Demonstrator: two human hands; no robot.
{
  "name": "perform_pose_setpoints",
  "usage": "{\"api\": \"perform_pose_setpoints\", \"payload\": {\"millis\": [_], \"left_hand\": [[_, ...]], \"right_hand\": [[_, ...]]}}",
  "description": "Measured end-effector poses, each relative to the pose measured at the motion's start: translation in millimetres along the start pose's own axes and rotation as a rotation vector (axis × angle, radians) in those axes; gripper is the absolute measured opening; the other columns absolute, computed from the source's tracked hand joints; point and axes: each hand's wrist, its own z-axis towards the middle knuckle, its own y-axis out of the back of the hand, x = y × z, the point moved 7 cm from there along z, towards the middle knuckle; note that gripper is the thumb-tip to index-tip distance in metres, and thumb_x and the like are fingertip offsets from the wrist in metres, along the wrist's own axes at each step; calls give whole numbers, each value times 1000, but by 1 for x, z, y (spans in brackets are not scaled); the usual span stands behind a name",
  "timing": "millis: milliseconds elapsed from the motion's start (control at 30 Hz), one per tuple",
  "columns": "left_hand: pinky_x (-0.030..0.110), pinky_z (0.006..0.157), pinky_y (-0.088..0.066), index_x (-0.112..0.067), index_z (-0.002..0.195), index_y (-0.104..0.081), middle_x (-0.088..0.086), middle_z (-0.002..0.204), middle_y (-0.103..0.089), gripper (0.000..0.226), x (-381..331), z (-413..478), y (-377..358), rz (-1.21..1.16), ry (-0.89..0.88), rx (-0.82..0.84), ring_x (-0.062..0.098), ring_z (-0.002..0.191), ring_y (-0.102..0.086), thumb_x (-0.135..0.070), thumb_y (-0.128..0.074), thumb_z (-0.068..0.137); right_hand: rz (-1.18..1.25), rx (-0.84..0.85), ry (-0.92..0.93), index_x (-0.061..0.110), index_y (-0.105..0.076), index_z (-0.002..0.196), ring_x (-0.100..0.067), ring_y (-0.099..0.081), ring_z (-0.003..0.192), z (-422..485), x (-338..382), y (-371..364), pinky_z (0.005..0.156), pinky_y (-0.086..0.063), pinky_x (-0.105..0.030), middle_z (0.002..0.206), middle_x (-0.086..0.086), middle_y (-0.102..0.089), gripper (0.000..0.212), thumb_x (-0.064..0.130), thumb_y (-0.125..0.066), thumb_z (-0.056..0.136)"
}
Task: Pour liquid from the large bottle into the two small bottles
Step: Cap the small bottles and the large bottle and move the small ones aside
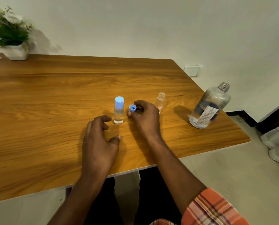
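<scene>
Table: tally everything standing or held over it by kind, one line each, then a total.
Large bottles: 1, uncapped
Small bottles: 2, one capped, one open
Loose blue caps: 1, in the right hand
Potted plants: 1
Total: 5
The left hand holds nothing.

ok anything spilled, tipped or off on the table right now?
No spill shows and all three bottles stand upright. The large bottle is uncapped and sits near the table's right edge. One small bottle is open; its blue cap is in the right hand. The other small bottle is capped.
</scene>
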Motion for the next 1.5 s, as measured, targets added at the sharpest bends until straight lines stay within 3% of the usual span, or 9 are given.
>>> {"api": "perform_pose_setpoints", "payload": {"millis": [267, 533, 700, 867, 967, 1100, 1267, 1500], "left_hand": [[21, 78, -38, -19, 105, -65, -9, 98, -56, 33, -19, -17, -16, 42, -113, 92, 7, 92, -56, -7, -75, 76], [15, 83, -36, -19, 113, -66, -6, 106, -63, 36, -35, -13, -55, 59, -173, 210, 12, 101, -60, -12, -73, 77], [9, 82, -32, -15, 121, -62, 0, 113, -63, 44, -47, -2, -81, 45, -174, 255, 14, 105, -59, -13, -71, 78], [28, 97, -39, -13, 132, -54, 6, 123, -60, 57, -54, 18, -105, 38, -120, 226, 22, 116, -55, -19, -73, 78], [32, 98, -38, -11, 136, -49, 9, 126, -60, 64, -58, 29, -116, 53, -100, 199, 25, 119, -53, -24, -73, 78], [34, 95, -43, -12, 137, -47, 8, 126, -62, 68, -64, 38, -124, 76, -91, 153, 25, 118, -56, -32, -74, 78], [36, 81, -51, -17, 121, -62, 0, 105, -72, 53, -68, 46, -127, 55, -77, 114, 24, 103, -64, -39, -75, 75], [32, 77, -51, -23, 111, -66, -4, 104, -72, 40, -69, 52, -129, 18, -77, 114, 17, 97, -66, -40, -75, 76]], "right_hand": [[60, -33, -23, 13, -71, 105, 10, -61, 79, -28, -16, 40, 71, -45, -4, 91, 9, -70, 33, 11, -80, 73], [135, -99, -78, 20, -69, 92, 8, -64, 77, -29, -35, 77, 68, -46, -5, 87, 11, -69, 26, 6, -79, 74], [110, -132, -79, 14, -70, 105, -7, -66, 92, -22, -44, 92, 79, -52, -15, 100, 3, -71, 31, 10, -79, 76], [138, -120, -68, 10, -67, 117, -9, -66, 99, -14, -51, 99, 85, -54, -19, 109, -1, -70, 37, 9, -74, 81], [162, -117, -62, 9, -65, 119, -11, -66, 103, -10, -56, 99, 88, -54, -22, 112, -3, -70, 38, 8, -73, 82], [228, -102, -80, 10, -65, 121, -11, -66, 104, -6, -60, 100, 89, -56, -33, 115, -5, -68, 40, 9, -73, 82], [254, -98, -59, 8, -61, 127, -12, -66, 101, -5, -58, 102, 83, -59, -32, 115, -6, -63, 43, 8, -70, 86], [288, -103, -86, 10, -58, 131, -13, -66, 103, -5, -60, 101, 77, -60, -34, 123, -3, -61, 47, 6, -69, 86]]}}
